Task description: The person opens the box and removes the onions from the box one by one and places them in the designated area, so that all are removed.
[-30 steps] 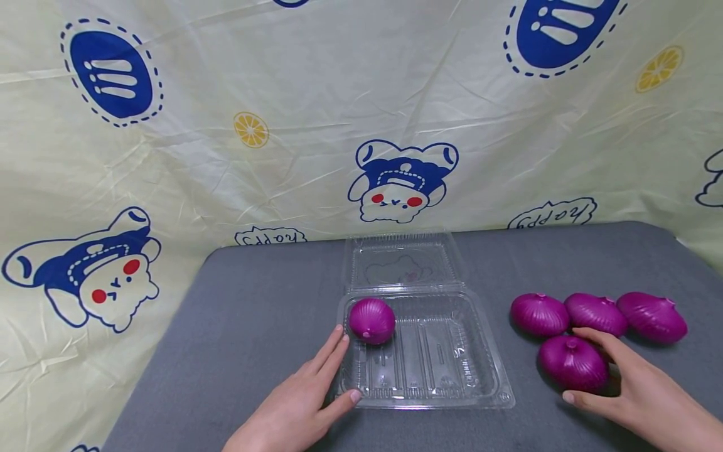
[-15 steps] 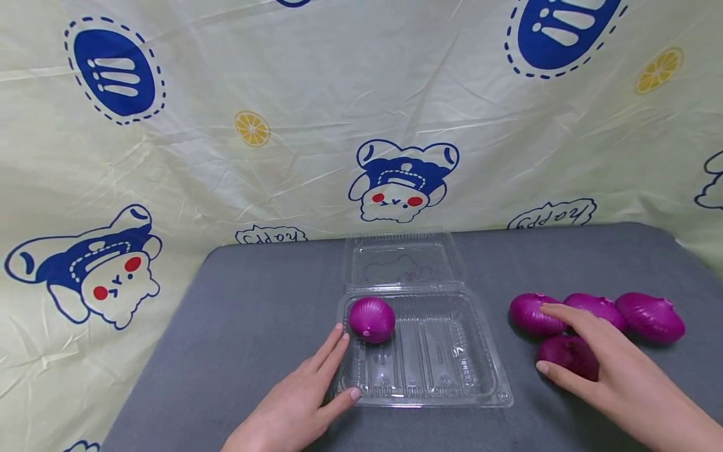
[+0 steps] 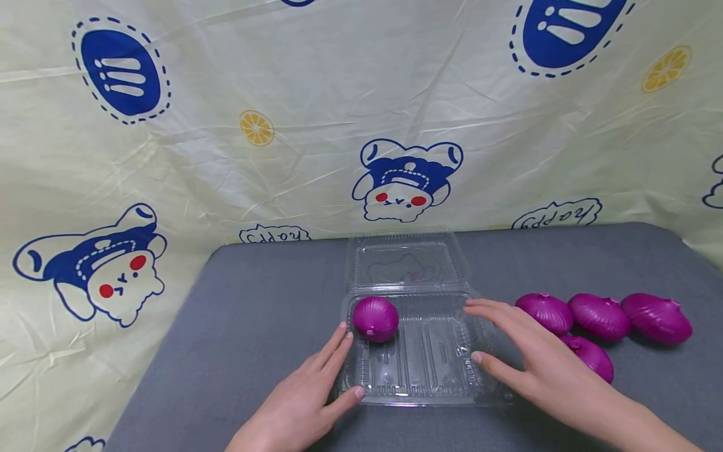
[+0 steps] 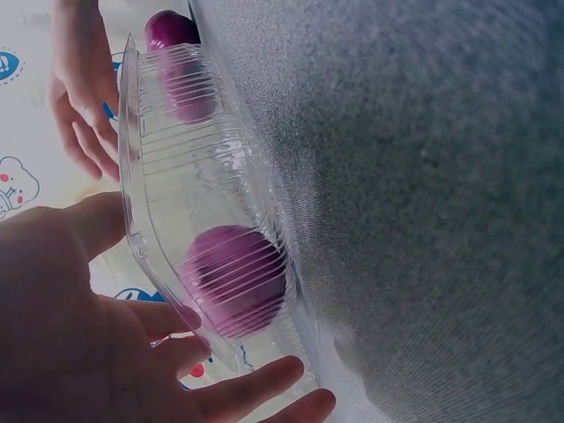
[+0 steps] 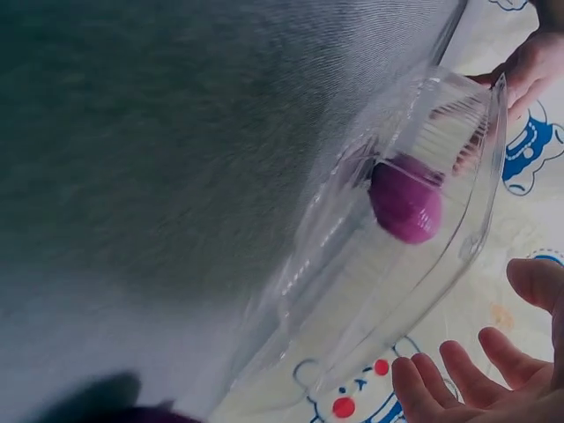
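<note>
A grey cloth-covered table [image 3: 254, 314] fills the lower part of the head view, its far edge meeting a pale yellow backdrop sheet [image 3: 316, 81] that hangs creased behind it. The sheet is printed with blue-and-white cartoon bears with red cheeks, one [image 3: 407, 181] straight behind the table and another [image 3: 96, 270] low on the left, and with dark blue ovals ringed by dashed lines [image 3: 121, 70]. Small lemon slices [image 3: 257, 127] and speech bubbles with lettering [image 3: 556, 213] are scattered between them.
</note>
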Action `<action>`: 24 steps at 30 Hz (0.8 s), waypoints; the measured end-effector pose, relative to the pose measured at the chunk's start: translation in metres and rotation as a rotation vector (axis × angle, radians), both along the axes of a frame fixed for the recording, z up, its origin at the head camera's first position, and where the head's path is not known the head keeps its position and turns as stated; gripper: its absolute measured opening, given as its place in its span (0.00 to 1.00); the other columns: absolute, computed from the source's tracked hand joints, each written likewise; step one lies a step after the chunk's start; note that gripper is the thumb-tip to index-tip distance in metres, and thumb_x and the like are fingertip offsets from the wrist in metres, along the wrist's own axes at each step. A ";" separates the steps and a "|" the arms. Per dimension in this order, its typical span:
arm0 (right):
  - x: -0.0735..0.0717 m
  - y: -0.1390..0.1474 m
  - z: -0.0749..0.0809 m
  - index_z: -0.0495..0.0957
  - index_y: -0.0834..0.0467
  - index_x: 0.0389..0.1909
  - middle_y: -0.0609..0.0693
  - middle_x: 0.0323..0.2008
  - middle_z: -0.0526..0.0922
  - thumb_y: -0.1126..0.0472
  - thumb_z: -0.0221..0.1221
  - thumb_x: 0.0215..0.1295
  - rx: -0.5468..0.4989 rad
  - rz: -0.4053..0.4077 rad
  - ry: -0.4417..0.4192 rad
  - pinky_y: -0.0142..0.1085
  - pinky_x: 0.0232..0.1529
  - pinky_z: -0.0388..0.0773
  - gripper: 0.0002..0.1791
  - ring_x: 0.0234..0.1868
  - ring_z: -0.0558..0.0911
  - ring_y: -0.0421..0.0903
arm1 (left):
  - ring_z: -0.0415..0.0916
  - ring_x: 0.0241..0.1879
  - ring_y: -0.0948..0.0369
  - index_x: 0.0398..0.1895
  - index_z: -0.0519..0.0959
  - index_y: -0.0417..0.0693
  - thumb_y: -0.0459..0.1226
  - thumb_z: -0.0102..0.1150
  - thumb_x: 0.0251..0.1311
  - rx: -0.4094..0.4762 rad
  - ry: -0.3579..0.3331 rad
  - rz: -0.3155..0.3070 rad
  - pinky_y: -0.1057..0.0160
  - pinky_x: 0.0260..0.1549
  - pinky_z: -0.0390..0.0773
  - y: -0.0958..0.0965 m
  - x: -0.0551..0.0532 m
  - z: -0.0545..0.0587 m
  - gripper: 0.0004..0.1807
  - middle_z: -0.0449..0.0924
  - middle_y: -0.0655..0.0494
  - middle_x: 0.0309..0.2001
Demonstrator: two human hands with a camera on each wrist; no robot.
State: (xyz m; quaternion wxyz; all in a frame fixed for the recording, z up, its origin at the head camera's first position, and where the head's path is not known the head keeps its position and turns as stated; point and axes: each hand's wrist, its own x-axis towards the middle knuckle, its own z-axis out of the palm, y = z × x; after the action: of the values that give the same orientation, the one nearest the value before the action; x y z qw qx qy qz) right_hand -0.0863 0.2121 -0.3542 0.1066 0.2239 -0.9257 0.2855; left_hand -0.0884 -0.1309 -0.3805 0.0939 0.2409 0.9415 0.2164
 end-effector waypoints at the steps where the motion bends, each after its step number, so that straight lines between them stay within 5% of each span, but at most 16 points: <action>1: -0.002 -0.003 0.000 0.67 0.37 0.67 0.38 0.65 0.69 0.48 0.69 0.60 0.000 0.004 -0.017 0.38 0.55 0.76 0.35 0.64 0.69 0.43 | 0.55 0.72 0.55 0.79 0.49 0.55 0.63 0.42 0.69 0.002 -0.003 0.000 0.47 0.62 0.66 0.000 0.000 0.000 0.42 0.40 0.65 0.78; 5: -0.011 -0.018 0.000 0.68 0.38 0.67 0.41 0.65 0.70 0.43 0.65 0.62 -0.033 0.036 -0.082 0.54 0.52 0.77 0.32 0.64 0.69 0.46 | 0.56 0.72 0.55 0.79 0.49 0.55 0.63 0.42 0.69 0.003 -0.010 0.001 0.47 0.62 0.66 0.000 -0.001 0.001 0.42 0.40 0.65 0.78; 12: -0.024 -0.041 -0.002 0.68 0.40 0.67 0.40 0.66 0.69 0.37 0.60 0.64 -0.043 0.095 -0.121 0.54 0.55 0.75 0.32 0.67 0.68 0.46 | 0.58 0.71 0.55 0.80 0.48 0.57 0.65 0.42 0.68 -0.015 -0.053 0.015 0.46 0.60 0.68 0.002 -0.003 0.001 0.44 0.39 0.66 0.78; 24: -0.040 -0.068 -0.005 0.67 0.41 0.69 0.45 0.69 0.66 0.42 0.63 0.64 -0.048 0.143 -0.233 0.60 0.56 0.71 0.33 0.68 0.67 0.51 | 0.59 0.70 0.54 0.80 0.48 0.59 0.67 0.42 0.66 -0.033 -0.110 0.029 0.43 0.59 0.70 0.002 -0.006 0.000 0.45 0.39 0.67 0.78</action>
State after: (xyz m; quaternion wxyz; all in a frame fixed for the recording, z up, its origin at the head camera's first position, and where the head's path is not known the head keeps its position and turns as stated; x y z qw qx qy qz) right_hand -0.1262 0.1446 -0.3594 -0.0168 0.2520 -0.9064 0.3385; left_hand -0.0942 -0.1288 -0.3803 0.1462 0.2136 0.9417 0.2150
